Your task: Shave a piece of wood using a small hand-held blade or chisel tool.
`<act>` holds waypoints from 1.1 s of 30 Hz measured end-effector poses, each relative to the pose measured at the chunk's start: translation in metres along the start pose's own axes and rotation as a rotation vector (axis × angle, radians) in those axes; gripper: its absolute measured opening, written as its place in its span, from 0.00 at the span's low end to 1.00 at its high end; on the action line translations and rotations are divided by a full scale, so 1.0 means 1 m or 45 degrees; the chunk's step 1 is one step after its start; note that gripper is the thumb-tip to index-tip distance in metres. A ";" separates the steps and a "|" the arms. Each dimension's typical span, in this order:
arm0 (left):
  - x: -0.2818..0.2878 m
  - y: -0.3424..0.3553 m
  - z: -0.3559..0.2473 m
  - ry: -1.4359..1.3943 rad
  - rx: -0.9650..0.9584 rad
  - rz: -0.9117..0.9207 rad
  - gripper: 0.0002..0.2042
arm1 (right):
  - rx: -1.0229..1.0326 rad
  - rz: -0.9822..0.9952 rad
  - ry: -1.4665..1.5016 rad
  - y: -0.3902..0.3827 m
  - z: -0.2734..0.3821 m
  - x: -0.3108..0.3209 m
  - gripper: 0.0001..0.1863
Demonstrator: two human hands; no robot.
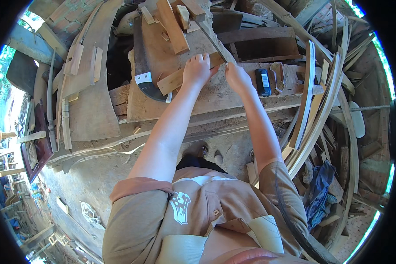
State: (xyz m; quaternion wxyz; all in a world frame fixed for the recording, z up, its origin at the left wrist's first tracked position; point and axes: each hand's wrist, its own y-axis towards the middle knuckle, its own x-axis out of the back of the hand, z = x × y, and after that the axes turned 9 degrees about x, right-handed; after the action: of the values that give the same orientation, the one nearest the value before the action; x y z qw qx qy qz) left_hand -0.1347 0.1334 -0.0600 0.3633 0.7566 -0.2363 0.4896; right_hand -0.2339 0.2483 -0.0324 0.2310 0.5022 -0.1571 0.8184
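My left hand (197, 69) is closed over a short wooden board (174, 82), pressing it on the workbench (154, 112). The board lies slanted, its near end toward the left. My right hand (238, 79) is wrapped round the near end of a long, thin, dark strip-like tool (211, 37); its exact kind is unclear. The tool points forward and left, crossing the board's far end beside my left hand. A dark crescent-shaped piece with white ends (153, 90) lies just left of the board.
Wood blocks (174, 28) lie at the back of the bench. A black packet with a white label (263, 82) rests right of my right hand. Long curved wood strips (310, 105) lean at the right. A curved panel (86, 97) stands at the left.
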 end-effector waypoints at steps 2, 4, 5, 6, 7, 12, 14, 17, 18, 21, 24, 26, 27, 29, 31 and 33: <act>0.001 0.000 -0.001 0.001 -0.006 -0.016 0.28 | -0.008 0.006 -0.009 0.000 -0.001 -0.001 0.15; 0.004 0.000 -0.003 0.008 0.013 0.049 0.28 | 0.003 0.005 -0.006 -0.001 -0.001 0.001 0.15; 0.005 0.000 -0.003 0.010 0.016 0.048 0.28 | 0.012 0.006 0.000 -0.001 0.000 0.002 0.15; 0.006 0.001 -0.003 0.022 0.031 0.082 0.28 | 0.015 0.007 0.000 -0.002 0.001 0.003 0.15; 0.007 0.001 -0.004 0.034 0.045 0.117 0.28 | 0.023 0.009 0.006 -0.003 0.002 0.004 0.15; 0.005 0.002 -0.005 0.023 0.036 0.103 0.28 | 0.027 -0.003 -0.006 -0.005 -0.003 0.005 0.15; 0.005 0.002 -0.006 0.021 0.033 0.105 0.28 | 0.005 0.028 -0.048 -0.014 -0.005 0.007 0.15; 0.004 0.001 -0.005 -0.027 0.009 0.050 0.27 | -0.043 0.099 -0.031 -0.041 -0.009 0.020 0.15; 0.003 0.001 -0.003 -0.027 0.000 0.017 0.27 | -0.044 0.099 -0.031 -0.050 -0.013 0.021 0.15; 0.003 0.000 0.000 -0.026 -0.008 -0.002 0.27 | -0.006 0.148 0.046 -0.089 -0.024 0.033 0.14; 0.005 0.001 0.000 -0.031 0.008 0.032 0.27 | -0.049 0.218 0.090 -0.132 -0.025 0.056 0.13; 0.004 0.001 -0.001 -0.046 0.016 0.049 0.27 | -0.109 0.253 0.062 -0.155 -0.022 0.066 0.13; 0.003 0.001 -0.001 -0.041 0.005 0.035 0.27 | -0.161 0.286 0.034 -0.159 -0.021 0.069 0.13; 0.003 0.000 -0.002 -0.033 -0.004 0.020 0.27 | -0.162 0.290 0.028 -0.159 -0.017 0.073 0.13; 0.004 0.000 -0.002 -0.034 0.014 0.035 0.27 | -0.157 0.296 0.023 -0.154 -0.014 0.074 0.14; 0.005 0.001 -0.004 -0.035 0.020 0.050 0.27 | -0.084 0.233 -0.041 -0.141 -0.013 0.074 0.13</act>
State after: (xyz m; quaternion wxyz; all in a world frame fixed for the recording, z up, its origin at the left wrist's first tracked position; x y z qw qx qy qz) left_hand -0.1358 0.1363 -0.0538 0.3442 0.7615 -0.2522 0.4880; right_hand -0.1969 0.3901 0.0312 0.1693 0.4909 -0.2326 0.8224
